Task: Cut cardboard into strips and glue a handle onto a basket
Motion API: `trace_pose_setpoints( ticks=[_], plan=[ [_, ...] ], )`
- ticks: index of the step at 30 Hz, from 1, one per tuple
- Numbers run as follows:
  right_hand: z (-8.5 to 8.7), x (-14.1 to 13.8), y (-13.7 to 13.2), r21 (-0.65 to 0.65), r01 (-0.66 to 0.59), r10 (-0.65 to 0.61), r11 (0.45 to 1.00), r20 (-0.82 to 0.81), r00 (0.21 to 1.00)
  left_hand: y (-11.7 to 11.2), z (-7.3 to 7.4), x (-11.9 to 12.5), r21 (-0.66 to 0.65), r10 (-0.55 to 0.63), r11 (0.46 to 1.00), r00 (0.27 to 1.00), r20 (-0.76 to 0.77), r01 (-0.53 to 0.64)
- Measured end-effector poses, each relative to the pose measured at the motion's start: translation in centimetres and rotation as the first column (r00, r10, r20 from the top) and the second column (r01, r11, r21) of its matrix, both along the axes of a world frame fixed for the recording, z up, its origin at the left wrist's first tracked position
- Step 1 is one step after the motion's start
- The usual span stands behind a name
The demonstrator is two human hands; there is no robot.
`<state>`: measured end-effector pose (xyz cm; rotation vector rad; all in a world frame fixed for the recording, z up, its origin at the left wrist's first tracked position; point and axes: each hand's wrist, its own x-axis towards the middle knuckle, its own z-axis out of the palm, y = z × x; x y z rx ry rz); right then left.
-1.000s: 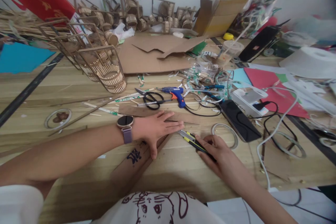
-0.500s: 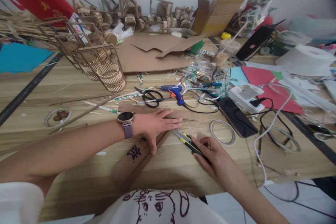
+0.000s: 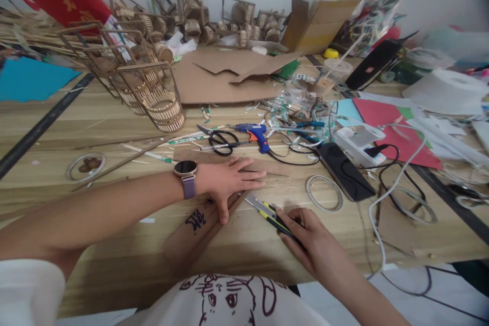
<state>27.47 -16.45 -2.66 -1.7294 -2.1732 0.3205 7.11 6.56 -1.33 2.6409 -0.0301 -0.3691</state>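
Observation:
My left hand (image 3: 225,182) lies flat with fingers stretched out, pressing a long brown cardboard strip (image 3: 191,232) onto the wooden table (image 3: 114,122). A watch sits on that wrist. My right hand (image 3: 305,237) is closed around a yellow and black utility knife (image 3: 267,211). Its blade tip rests against the strip's edge, just right of my left thumb. Dark marker writing shows on the strip near me. A second cardboard strip (image 3: 267,165) lies under my left fingertips.
Behind my hands lie black scissors (image 3: 219,141), a blue glue gun (image 3: 256,135), a phone (image 3: 344,170) and a tape ring (image 3: 324,192). Cables (image 3: 382,198) trail at right. Woven baskets in frames (image 3: 153,97) and cardboard sheets (image 3: 221,79) fill the back.
The knife in my right hand has slid toward me and left along the strip's edge. My left hand stays flat on the cardboard.

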Motion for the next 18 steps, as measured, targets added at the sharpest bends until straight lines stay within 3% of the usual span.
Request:
trace_pose_setpoints(
  ticks=[8,18],
  plan=[
    [-0.6,-0.6,-0.8,-0.014,-0.034,0.035,0.999,0.026,0.999,-0.3,0.8,0.1,0.079,-0.017,0.997,0.997,-0.073,0.023],
    [-0.1,-2.3,-1.4,0.02,-0.072,0.071,0.997,0.031,0.997,-0.2,1.0,0.1,0.04,0.009,0.999,0.998,-0.064,-0.006]
  ],
)
